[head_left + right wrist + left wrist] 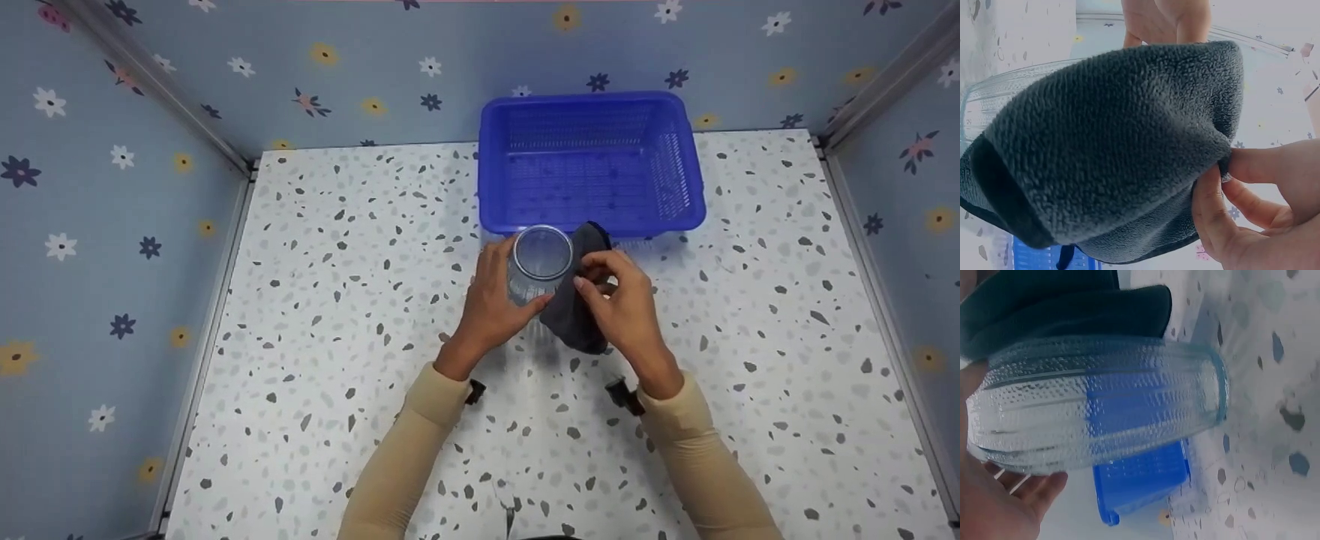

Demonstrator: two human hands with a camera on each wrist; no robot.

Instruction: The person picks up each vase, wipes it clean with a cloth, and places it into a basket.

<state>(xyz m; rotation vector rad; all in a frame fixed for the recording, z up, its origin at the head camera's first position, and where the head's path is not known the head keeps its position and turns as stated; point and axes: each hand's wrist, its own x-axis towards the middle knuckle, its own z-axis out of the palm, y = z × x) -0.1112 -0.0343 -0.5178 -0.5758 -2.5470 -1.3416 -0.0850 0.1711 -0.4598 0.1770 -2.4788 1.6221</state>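
Note:
A clear ribbed glass jar [1072, 405] with a round open mouth stands in front of the basket in the head view. My left hand [496, 292] grips it near the top, fingers round the far left side and thumb at the near side. Against the jar's right side hangs a dark grey cloth [1112, 140], folded over and fuzzy. My right hand [621, 296] pinches this cloth between thumb and fingertips. In the right wrist view the cloth hides most of the jar.
Just beyond the jar sits a blue plastic basket [592, 232] with slatted sides. The speckled white table [360, 300] is bordered by flowered blue panels [405, 67] at the back and both sides.

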